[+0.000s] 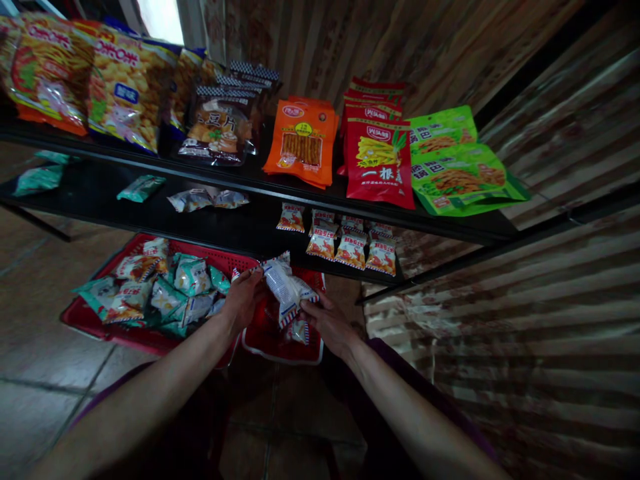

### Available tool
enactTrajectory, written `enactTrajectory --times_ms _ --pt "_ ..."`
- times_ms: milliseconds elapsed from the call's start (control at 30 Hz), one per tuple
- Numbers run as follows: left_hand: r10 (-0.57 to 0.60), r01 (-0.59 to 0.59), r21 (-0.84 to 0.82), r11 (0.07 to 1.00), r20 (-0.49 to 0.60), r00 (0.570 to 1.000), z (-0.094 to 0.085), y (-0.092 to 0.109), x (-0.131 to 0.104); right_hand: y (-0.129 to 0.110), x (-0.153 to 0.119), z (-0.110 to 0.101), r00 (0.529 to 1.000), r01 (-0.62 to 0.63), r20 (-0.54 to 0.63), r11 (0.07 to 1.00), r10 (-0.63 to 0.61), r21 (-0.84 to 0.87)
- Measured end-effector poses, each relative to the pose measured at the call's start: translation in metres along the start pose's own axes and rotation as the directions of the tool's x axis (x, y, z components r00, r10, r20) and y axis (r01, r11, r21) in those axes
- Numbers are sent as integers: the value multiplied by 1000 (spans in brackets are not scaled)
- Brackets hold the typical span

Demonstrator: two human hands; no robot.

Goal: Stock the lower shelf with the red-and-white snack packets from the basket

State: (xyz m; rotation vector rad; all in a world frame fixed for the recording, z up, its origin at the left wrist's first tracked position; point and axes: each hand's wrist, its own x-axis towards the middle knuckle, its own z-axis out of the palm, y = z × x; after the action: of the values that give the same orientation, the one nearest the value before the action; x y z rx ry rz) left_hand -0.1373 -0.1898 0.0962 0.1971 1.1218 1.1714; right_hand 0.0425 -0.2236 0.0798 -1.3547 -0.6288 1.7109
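Small white and blue snack packets (284,287) are held between my two hands, above a small red basket (316,350). My left hand (243,298) has its fingers closed on the packets' upper left side. At their lower right corner, my right hand (327,323) pinches the striped edge. Another packet (299,331) lies in the small basket underneath. Beside it, a larger red basket (80,320) holds several teal packets (193,275) and orange-white packets (131,300).
A black two-level shelf (215,179) spans the view. On top stand large snack bags (127,93), orange packs (303,143), red packs (379,160) and green packs (460,180). Below sit small packets (350,248). A patterned curtain (465,320) hangs at the right.
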Motion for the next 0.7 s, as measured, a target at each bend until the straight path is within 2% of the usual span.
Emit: enactTrajectory --times_ms 100,233,433,700 --pt "32 -32 0 999 9 999 1 3 -1 0 4 1 999 -3 -47 999 5 46" --pt "43 -44 -21 999 -18 999 1 8 -2 1 7 1 997 11 -75 1000 -10 10" --pt "75 -76 -10 997 -43 996 -8 8 5 4 6 6 998 24 -50 999 -26 -34" --pt "132 -134 7 991 -209 969 -14 16 9 8 4 9 998 58 26 995 -56 -81"
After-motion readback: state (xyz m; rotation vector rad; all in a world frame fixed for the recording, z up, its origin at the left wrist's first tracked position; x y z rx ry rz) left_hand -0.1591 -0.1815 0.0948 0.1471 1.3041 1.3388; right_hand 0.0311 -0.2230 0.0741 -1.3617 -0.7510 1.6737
